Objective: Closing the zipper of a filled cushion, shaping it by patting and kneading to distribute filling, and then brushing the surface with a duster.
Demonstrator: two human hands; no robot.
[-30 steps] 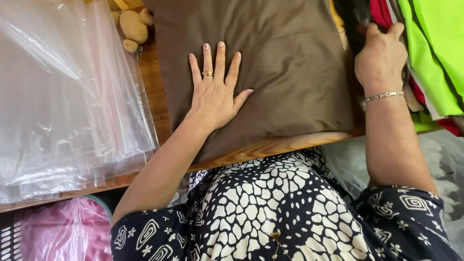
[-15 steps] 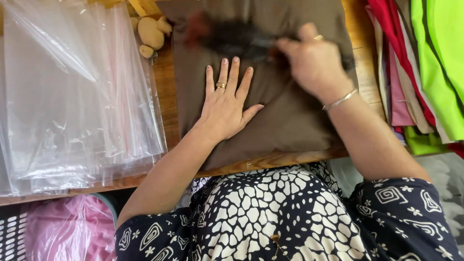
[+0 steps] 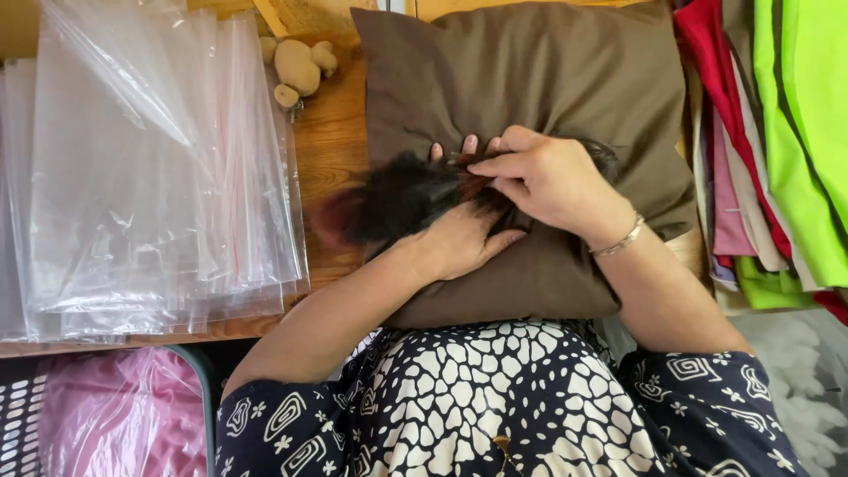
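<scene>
Now pulled across onto the brown cushion: dark feather tuft, right hand pinching its stem, left hand (flat, released) pinning it; next probably needing steady smoothing.

The person wears a dark navy garment printed all over in white: a cobbled, pebble-like pattern down the front and squared spirals with small flower shapes on the short sleeves, which end above the elbows. The forearms are bare. A thin silver-coloured bracelet circles the wrist of the right hand. The left hand is partly covered; a ring may sit on one finger, though it cannot be made out here.
</scene>
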